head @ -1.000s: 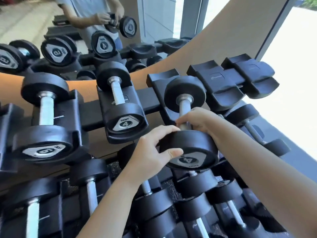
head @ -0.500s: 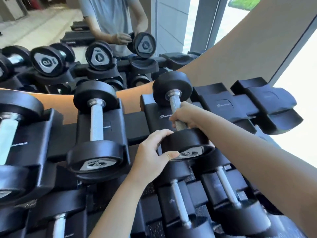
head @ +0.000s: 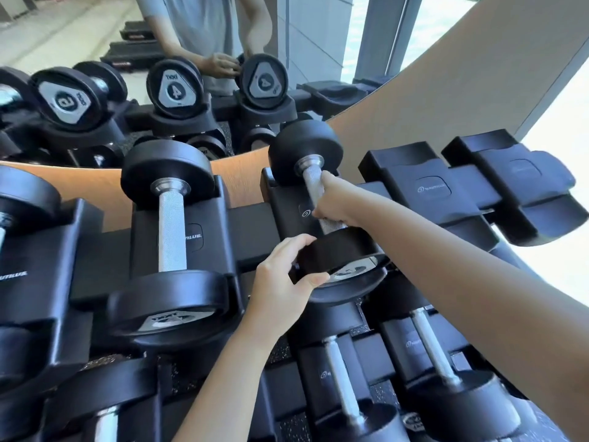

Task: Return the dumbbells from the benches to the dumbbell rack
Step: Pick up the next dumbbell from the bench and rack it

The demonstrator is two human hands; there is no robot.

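Fingers of the right hand [head: 334,204] wrap shut around the knurled handle of the dumbbell [head: 331,250], the left hand [head: 283,279] pinching its near head, which sits in a cradle of the dumbbell rack [head: 430,186]

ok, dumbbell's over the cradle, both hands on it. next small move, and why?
Probably lower the dumbbell fully into its cradle, then release: the right hand grips the handle, the left hand steadies the near head.
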